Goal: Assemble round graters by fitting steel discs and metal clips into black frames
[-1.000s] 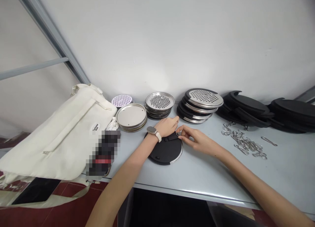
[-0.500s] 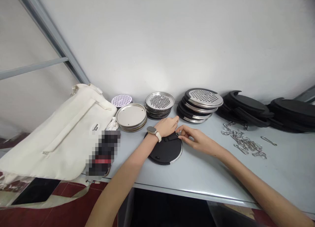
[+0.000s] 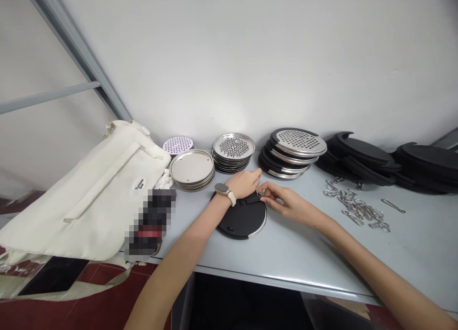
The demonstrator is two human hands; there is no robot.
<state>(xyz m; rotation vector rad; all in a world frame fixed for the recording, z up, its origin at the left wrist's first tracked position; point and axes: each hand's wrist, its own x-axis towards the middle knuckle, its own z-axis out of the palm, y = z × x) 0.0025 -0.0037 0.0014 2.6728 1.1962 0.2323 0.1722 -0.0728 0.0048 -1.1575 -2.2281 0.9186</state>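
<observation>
Pinching: right hand (image 3: 282, 199), thumb and forefinger closed on one small metal piece (image 3: 259, 194)
Steadying: left hand (image 3: 245, 183), fingers bent over the far edge of one black disc (image 3: 241, 220); cannot tell how firmly it grips
Disc: under the left hand, just beside the right fingertips
Beyond the hands: one plain metal stack (image 3: 192, 165), one grater stack (image 3: 234, 146), one black-rimmed stack (image 3: 300, 141)
Right of right hand: two black stacks (image 3: 368, 151), one heap of clips (image 3: 358, 203) too tangled to count, one lone clip (image 3: 393, 206)
</observation>
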